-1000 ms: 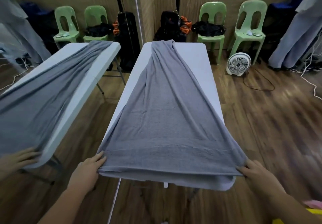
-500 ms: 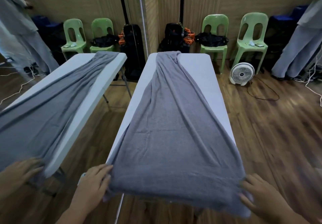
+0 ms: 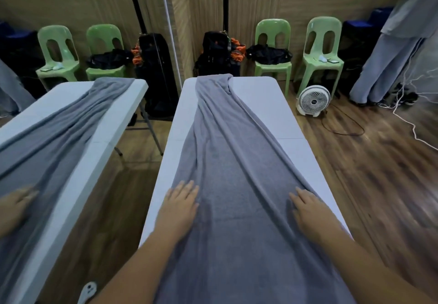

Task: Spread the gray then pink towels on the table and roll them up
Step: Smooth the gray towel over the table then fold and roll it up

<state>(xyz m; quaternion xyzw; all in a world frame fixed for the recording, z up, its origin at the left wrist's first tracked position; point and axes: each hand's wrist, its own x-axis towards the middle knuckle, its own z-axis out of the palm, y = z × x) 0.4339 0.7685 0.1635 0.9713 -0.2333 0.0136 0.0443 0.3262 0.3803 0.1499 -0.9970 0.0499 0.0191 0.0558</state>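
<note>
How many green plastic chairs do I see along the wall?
4 green chairs: two right of the table, one holding a black bag, one by the fan; two at left, apparently their mirror images. More may be hidden.

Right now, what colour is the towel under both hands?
The towel is plain gray, seen best in the head view.

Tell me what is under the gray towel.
The gray towel lies on the white table, whose surface shows along both sides. Anything else beneath it is covered by the cloth.

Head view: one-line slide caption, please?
Left hand and right hand lie flat on the gray towel, spread lengthwise along the white table.
</note>
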